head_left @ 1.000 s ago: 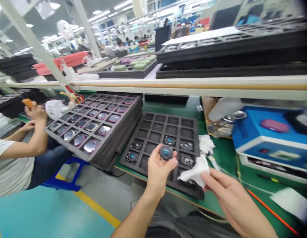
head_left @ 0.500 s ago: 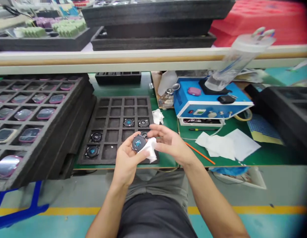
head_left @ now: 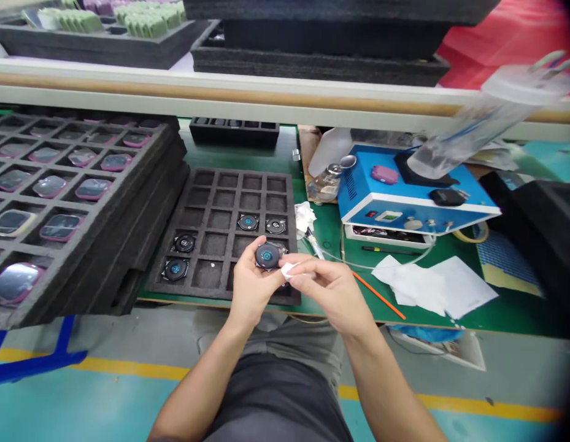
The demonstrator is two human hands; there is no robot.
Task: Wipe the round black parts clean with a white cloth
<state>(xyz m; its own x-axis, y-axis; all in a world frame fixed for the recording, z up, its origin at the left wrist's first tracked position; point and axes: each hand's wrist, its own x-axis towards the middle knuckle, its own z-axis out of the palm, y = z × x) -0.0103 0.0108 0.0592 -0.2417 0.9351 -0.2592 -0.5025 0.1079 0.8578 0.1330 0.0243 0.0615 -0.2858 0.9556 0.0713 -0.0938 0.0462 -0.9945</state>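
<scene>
A round black watch part (head_left: 268,255) with a blue mark on its face is held in my left hand (head_left: 251,285), fingers wrapped round its edge. My right hand (head_left: 333,288) pinches a white wipe (head_left: 289,270) against the right side of the part. Both hands are over the lower right of a black foam tray (head_left: 211,274). Further round parts lie in the tray: two at the left (head_left: 184,243), (head_left: 175,269) and two in the middle row (head_left: 248,222), (head_left: 276,226). Another, beneath my hands, is mostly hidden.
At the left, stacked foam trays (head_left: 142,227) hold pink-framed pieces. A blue machine (head_left: 413,209) carries a clear cylinder (head_left: 478,129). Nearby are a glass bottle (head_left: 325,184), white sheets (head_left: 459,285), an orange stick (head_left: 379,296) and a shelf edge (head_left: 266,98) across the top.
My right hand has closed on the wipe, which was at my left thumb. The view has shifted. A pen-like tool now shows beside the crumpled wipe behind my right hand.
</scene>
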